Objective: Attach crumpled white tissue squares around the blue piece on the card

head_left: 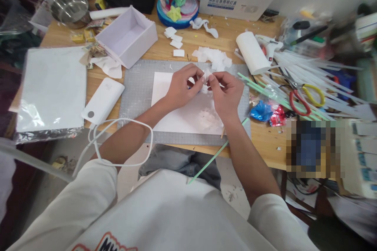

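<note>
My left hand [186, 84] and my right hand [227, 92] meet above a sheet of white paper [165, 119] on a grey cutting mat [134, 86]. Between the fingertips of both is a small crumpled bit of white tissue [207, 75], pinched from either side. Under my right wrist, a loose heap of white shreds [209, 119] lies on the paper. Just beyond my hands is a torn, ragged piece of tissue [216, 58]. A green plastic stick [210, 160] slants over the table's front edge, partly hidden by my right forearm.
To the right are a white roll [252, 53], a glue gun [269, 47], scissors [299, 94] and many translucent sticks [312, 68]. A power bank [103, 100] with a looped cable stands left, near an open lilac box [129, 37]. White paper squares [176, 41] lie at the back.
</note>
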Motion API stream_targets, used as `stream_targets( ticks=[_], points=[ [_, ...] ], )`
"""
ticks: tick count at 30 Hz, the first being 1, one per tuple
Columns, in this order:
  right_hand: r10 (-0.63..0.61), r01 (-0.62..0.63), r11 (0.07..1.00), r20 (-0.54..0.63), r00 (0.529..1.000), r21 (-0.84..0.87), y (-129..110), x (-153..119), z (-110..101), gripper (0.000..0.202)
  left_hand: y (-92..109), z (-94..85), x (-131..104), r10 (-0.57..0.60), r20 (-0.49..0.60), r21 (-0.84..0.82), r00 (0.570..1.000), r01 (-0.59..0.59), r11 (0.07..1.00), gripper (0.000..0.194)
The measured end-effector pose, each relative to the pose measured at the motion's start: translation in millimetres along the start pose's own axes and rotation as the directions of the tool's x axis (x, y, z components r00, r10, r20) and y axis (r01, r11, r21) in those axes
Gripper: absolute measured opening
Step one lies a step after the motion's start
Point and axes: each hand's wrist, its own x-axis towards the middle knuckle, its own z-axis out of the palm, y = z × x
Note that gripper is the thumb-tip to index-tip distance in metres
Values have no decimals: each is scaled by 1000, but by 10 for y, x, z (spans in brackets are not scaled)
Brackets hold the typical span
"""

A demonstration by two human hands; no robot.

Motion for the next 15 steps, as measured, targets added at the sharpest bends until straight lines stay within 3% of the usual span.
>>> stream_targets(
  ticks=[7,15],
  points=[
    [-12,16,988,-29,1000,156,52,19,-1,19,-68,62,7,-215,-29,-251,976,201,947,28],
    [46,-41,986,-27,999,163,127,59,-5,22,-147,46,22,-217,-61,-222,974,199,954,25]
  ],
)
